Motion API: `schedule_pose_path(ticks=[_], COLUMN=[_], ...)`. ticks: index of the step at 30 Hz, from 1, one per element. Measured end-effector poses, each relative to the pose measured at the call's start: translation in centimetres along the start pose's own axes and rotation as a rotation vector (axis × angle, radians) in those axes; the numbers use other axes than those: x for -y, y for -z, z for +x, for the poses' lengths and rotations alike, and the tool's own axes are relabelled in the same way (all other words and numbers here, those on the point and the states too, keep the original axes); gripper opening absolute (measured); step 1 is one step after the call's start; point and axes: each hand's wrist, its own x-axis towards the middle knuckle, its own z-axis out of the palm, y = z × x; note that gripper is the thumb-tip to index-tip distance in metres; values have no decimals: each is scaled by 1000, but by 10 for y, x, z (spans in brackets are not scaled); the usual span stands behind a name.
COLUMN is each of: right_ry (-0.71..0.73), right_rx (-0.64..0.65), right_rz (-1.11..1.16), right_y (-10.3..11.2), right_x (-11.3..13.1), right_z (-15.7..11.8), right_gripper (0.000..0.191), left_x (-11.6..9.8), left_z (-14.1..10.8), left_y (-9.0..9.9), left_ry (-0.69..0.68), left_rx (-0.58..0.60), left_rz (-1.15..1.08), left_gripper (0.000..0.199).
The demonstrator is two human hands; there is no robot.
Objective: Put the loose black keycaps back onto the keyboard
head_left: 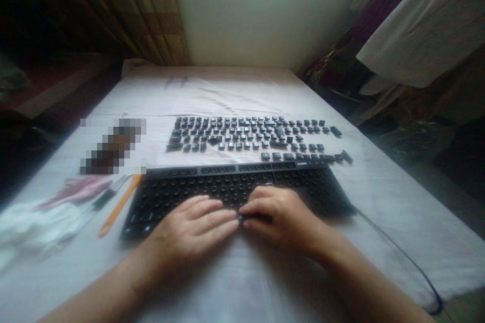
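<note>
"What lay at the left edge of the table [235,95]?"

"White cloth [28,224], one, rumpled; pink cloth [78,192], one, touching it. Then one orange-handled tool [119,207], slanted just beside the keyboard's left edge, presumably for easy reach."

"The keyboard [227,181]?"

"One, black, mostly bare of caps, set mid-table with its long side across the person's front, likely so both hands could share it."

"Left hand [197,222]?"

"Back upward, over the keyboard's near edge, fingers together and stretched rightward, perhaps to steady it. Any grip: hidden."

"Loose keycaps [227,137]?"

"Many, in rows between the keyboard and the table's far edge, apparently to preserve their order."

"Right hand [282,212]?"

"Fingers bent, tips beside the left's, maybe for fine work; whether they pinched anything, I could not tell."

"Last?"

"Cable [401,250], one, trailing towards the near right corner, well away from the keycaps."
</note>
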Motion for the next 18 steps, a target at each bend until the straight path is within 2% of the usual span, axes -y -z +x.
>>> schedule_pose_path(ticks=[18], right_ry=[-19], right_rx=[3], right_rz=[-18], right_y=[-2], right_x=[0], right_z=[0], right_gripper=[12], left_x=[0], left_z=[1], left_y=[1], left_ry=[9], left_rx=[-4], left_rz=[-9], left_gripper=[33])
